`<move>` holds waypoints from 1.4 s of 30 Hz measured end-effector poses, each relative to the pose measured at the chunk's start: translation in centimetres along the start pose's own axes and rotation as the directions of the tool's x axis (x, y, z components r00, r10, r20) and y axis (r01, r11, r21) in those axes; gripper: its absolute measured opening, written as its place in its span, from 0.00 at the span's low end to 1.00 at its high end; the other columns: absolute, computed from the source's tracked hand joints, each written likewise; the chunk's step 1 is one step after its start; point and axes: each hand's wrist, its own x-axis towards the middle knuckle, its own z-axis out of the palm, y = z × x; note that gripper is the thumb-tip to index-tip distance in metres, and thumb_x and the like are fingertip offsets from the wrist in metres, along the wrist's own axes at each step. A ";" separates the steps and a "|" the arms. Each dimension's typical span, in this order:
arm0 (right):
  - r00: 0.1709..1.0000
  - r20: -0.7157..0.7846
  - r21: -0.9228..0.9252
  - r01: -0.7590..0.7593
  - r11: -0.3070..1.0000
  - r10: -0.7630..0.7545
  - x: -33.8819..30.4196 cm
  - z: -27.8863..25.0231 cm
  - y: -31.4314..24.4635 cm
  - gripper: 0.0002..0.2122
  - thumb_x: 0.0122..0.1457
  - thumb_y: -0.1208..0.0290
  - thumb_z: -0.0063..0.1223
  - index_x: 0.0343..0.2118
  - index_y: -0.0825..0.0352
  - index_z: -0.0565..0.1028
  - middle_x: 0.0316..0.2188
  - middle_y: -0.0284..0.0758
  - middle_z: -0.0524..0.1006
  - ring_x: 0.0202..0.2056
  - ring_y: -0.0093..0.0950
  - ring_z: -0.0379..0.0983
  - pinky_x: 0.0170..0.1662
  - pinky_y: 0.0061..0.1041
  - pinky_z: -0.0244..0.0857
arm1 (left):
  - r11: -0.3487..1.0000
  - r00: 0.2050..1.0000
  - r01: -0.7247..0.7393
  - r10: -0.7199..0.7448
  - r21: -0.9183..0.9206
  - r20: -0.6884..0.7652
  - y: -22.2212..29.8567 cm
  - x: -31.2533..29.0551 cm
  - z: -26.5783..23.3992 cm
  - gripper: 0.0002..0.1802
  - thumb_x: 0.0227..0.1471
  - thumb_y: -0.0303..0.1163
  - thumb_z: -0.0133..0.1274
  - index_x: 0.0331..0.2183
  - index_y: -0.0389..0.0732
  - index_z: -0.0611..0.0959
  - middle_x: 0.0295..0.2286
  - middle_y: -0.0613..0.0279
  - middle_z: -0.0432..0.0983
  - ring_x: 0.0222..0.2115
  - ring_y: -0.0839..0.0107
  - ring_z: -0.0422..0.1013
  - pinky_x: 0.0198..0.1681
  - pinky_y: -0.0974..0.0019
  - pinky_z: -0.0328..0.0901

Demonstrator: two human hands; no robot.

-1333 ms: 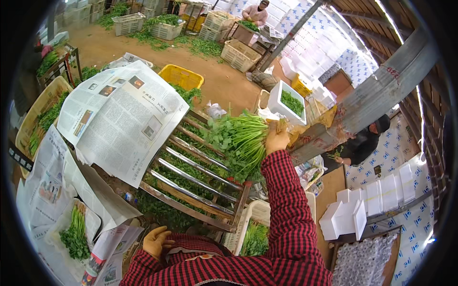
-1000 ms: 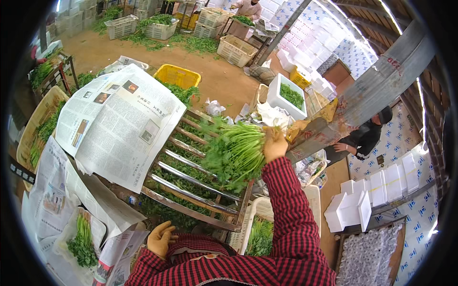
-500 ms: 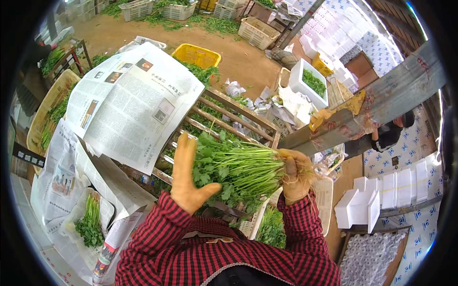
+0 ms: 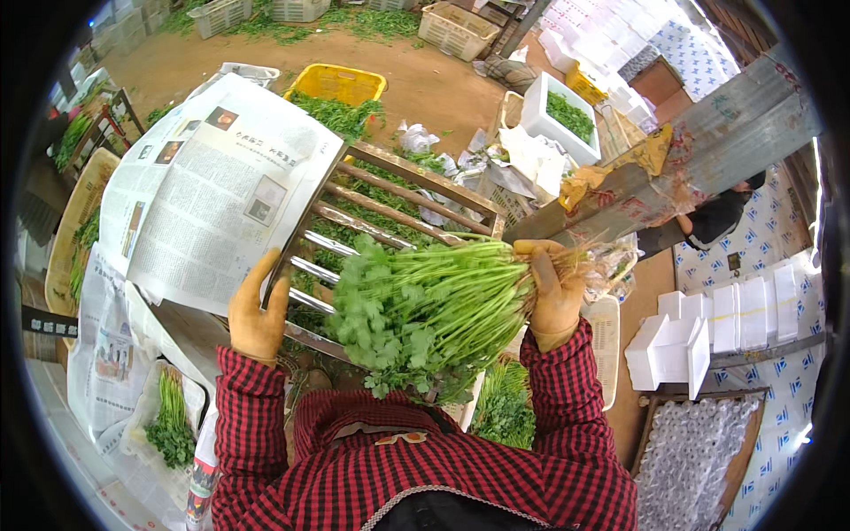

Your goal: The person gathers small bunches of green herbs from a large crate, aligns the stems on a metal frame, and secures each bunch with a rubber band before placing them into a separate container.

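Since the earlier frame, the left grip has moved away from the leaves to the dark edge that borders the newspaper, while the right grip has kept its hold on the green bunch.

At far left, a smaller bunch lies in a pale tray, its leaves toward the wearer. Next, the newspaper covers the left part of the slatted worktop. At its near corner the left grip's thumb and fingers stand apart with the dark edge between them; whether they pinch it, I cannot tell. Beyond stands a yellow crate with loose greens.

At the middle, the green bunch lies roughly level over the slats, leaves to the left and stems to the right; whether the slats bear any weight is hidden. Right of that, the right grip is closed around the root end, with pale roots sticking out past it. Farther off are a white foam box of greens and a metal post.

I judge the step in hand to be positioning the bunch by its roots while the other side attends to the edge. Next seems to call for firm root control, keeping the stems together, and a gentle touch near the paper.
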 end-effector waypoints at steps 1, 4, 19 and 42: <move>0.998 0.044 -0.034 -0.034 0.999 0.035 -0.2 -0.1 -0.1 0.10 0.67 0.72 0.52 0.40 0.74 0.79 0.37 0.37 0.82 0.39 0.22 0.75 0.45 0.21 0.67 | 0.996 1.000 -0.027 0.027 -0.088 -0.001 0.8 0.6 0.0 0.28 0.60 0.32 0.57 0.59 0.32 0.74 0.54 0.46 0.75 0.58 0.59 0.70 0.61 0.60 0.62; 0.992 0.095 0.124 -0.099 0.987 0.088 -0.6 1.6 -0.8 0.11 0.67 0.72 0.50 0.41 0.75 0.79 0.37 0.38 0.82 0.38 0.25 0.76 0.46 0.24 0.68 | 0.872 0.943 -0.196 0.292 -0.449 0.157 3.4 2.0 0.8 0.52 0.62 0.64 0.47 0.67 0.29 0.57 0.64 0.44 0.59 0.67 0.55 0.54 0.70 0.55 0.47; 0.917 0.146 -0.130 -0.355 0.926 0.372 4.4 4.0 20.9 0.10 0.68 0.66 0.54 0.39 0.66 0.83 0.24 0.25 0.73 0.23 0.16 0.63 0.25 0.21 0.58 | 0.629 0.689 0.723 -0.629 -0.284 0.361 -6.8 -6.4 -4.3 0.14 0.67 0.32 0.49 0.44 0.34 0.85 0.11 0.68 0.70 0.07 0.80 0.59 0.11 0.75 0.53; 0.962 0.093 -0.192 -0.236 0.953 0.257 5.1 4.5 22.6 0.22 0.67 0.63 0.56 0.60 0.66 0.68 0.48 0.38 0.77 0.44 0.31 0.75 0.49 0.27 0.69 | 0.898 0.845 -0.165 -0.084 0.407 0.528 -3.8 4.6 16.0 0.65 0.41 0.66 0.65 0.70 0.46 0.53 0.62 0.38 0.63 0.65 0.40 0.54 0.68 0.42 0.49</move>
